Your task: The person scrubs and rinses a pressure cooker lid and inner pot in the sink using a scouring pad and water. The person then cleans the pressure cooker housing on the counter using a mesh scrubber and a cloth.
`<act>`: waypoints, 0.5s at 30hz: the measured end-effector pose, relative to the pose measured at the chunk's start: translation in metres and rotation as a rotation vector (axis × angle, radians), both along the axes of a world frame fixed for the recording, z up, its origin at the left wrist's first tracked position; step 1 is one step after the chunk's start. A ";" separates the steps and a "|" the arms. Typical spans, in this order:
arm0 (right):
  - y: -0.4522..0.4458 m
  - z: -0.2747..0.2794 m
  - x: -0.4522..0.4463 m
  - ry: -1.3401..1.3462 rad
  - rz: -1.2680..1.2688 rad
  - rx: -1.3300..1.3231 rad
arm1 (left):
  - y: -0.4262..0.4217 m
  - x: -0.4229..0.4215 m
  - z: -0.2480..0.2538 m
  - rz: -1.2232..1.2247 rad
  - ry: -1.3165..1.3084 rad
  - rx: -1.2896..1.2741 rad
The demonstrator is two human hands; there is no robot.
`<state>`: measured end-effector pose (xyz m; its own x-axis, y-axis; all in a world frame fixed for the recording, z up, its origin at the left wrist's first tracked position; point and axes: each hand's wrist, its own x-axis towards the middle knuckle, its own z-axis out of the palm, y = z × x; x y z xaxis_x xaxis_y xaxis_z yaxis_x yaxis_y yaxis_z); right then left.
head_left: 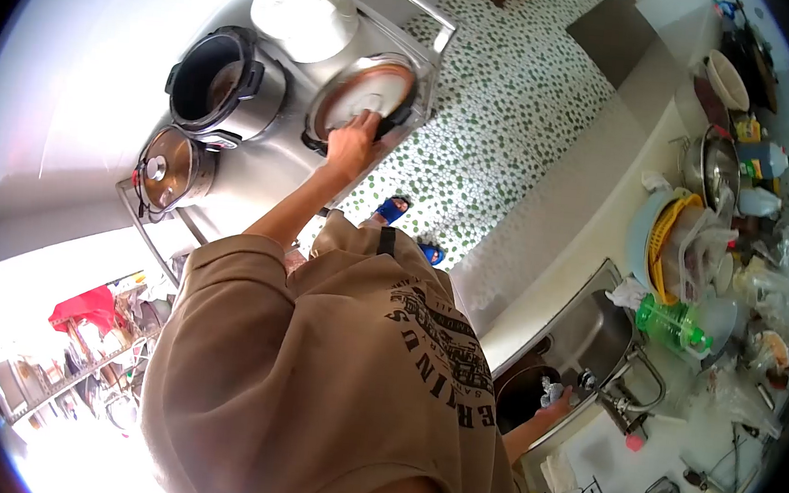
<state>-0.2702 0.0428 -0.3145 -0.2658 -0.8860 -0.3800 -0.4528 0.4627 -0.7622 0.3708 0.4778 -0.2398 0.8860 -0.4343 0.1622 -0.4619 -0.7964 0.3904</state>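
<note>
My left hand (354,141) reaches out over the steel table, its fingers bent together on the middle of a round pot lid (345,104). The lid has a black rim and a pale metal disc. Beside it stands an electric pressure cooker (262,106) without its lid, its dark inner pot showing. My right hand (556,409) is low over the sink (603,332), partly hidden by my sleeve and body. Its fingers close around a crumpled grey-white thing (550,390), whose kind I cannot make out. A dark round pot (517,393) sits in the sink below that hand.
A white rounded appliance (307,8) and a glass-lidded pot (167,171) share the steel table (280,168). By the faucet (628,395) lie a green bottle (671,324), a yellow basket (662,240) and plastic bags. Patterned floor (485,152) separates table and counter.
</note>
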 end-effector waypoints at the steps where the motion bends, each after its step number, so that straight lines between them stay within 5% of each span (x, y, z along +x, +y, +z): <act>1: 0.009 0.016 0.005 0.047 -0.001 0.096 | 0.006 -0.002 -0.017 0.037 -0.015 0.033; 5: 0.025 -0.011 -0.046 -0.112 0.003 0.009 | 0.031 -0.001 -0.090 0.095 -0.052 0.230; 7: 0.061 0.032 0.009 -0.236 -0.091 0.007 | 0.043 0.000 -0.118 0.194 -0.057 0.306; 8: 0.058 -0.019 -0.045 -0.300 -0.132 -0.010 | 0.042 0.002 -0.123 0.307 0.041 0.477; 11: 0.076 0.005 -0.005 -0.250 -0.318 -0.168 | 0.069 0.024 -0.154 0.127 -0.324 0.455; 14: 0.085 -0.021 -0.018 -0.075 -0.499 -0.241 | 0.064 0.056 -0.138 0.147 -0.087 0.601; 15: 0.091 -0.015 -0.015 -0.238 -0.563 -0.227 | 0.045 0.052 -0.120 0.156 -0.044 0.687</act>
<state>-0.2848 0.1336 -0.3297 -0.6443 -0.7013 -0.3052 0.0052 0.3951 -0.9186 0.4229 0.5232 -0.3597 0.9453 -0.3196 -0.0660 -0.3259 -0.9141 -0.2411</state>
